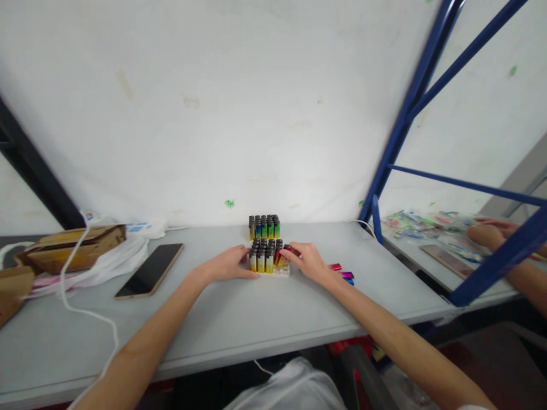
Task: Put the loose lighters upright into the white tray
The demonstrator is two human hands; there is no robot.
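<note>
Several lighters (261, 262) with black tops and yellow-white bodies stand upright in rows on a small white tray (280, 274) at the middle of the table. My left hand (231, 263) rests against the tray's left side, thumb in front and fingers curled behind, steadying it. At the right end, my right hand (305, 259) pinches a red lighter (286, 253) among the others. Behind the tray stands a second block of lighters (265, 228), with blue, green and yellow bodies. Right of my right hand lie a few loose lighters (345, 274) in red, purple and blue.
On the left lie a dark phone (150, 270), a brown cardboard box (74, 249), white plastic bags (115, 263) and a white cable (64, 285). A blue metal frame (397, 136) rises at the right. Beyond it, another person's hands (491, 233) are near small packets.
</note>
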